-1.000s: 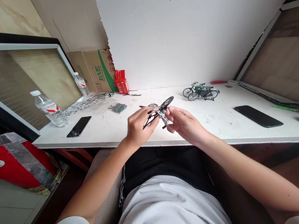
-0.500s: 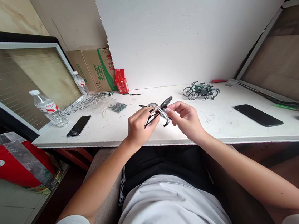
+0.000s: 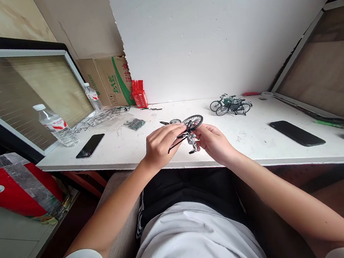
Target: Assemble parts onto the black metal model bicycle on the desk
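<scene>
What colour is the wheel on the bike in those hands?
The front wheel is black, clearest in the head view.

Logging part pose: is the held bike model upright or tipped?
Tipped: the left hand and right hand hold the bike model with its black wheel beyond the silver handlebars, not beneath them. Exact tilt: cannot tell.

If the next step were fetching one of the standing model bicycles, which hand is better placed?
Probably the right hand: it is nearer the standing bicycles, while the left hand is on the far side of the held bicycle. Both hands hold that piece, so the right must let go first.
</scene>
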Available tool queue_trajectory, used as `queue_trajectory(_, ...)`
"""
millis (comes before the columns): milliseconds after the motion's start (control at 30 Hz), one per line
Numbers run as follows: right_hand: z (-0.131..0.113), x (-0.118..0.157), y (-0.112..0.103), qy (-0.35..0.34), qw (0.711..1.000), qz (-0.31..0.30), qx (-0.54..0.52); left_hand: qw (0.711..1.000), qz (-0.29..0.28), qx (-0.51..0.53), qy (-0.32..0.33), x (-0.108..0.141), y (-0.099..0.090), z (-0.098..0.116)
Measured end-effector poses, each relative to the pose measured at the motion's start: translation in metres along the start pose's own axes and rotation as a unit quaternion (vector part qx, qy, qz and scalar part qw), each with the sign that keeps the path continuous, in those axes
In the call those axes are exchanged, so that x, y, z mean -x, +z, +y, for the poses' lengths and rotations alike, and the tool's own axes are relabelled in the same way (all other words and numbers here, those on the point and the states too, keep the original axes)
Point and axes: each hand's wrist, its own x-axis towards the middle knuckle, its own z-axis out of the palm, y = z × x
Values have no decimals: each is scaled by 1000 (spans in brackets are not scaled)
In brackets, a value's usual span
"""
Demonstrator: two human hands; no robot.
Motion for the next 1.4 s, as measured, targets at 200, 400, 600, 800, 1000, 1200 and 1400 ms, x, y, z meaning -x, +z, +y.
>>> queue_trajectory(200, -7, -1, 1, 55, 998, 26, -33, 998, -51, -40, -22, 6, -2, -6)
queue_trajectory(400, -12, -1, 0, 62, 997, 50, 5, 994, -93, -62, -22, 15, 3, -11)
queue_trajectory(600, -12, -1, -4, 61, 997, 32, 26, 993, -100, -67, -20, 20, 8, -15)
queue_trajectory(800, -18, -5, -14, 56, 996, 38, 53, 986, -136, -91, -18, 10, 11, -7)
queue_trajectory(1000, -17, -13, -25, -16, 989, 94, 115, 960, -267, -72, -35, -8, -7, 2)
queue_trajectory(1200, -12, -15, -29, -86, 978, 100, 163, 958, -265, 30, -107, -22, -26, 2)
queue_trajectory(1400, -12, -7, -19, -114, 964, 23, 240, 960, -137, 71, -232, -21, -19, 0)
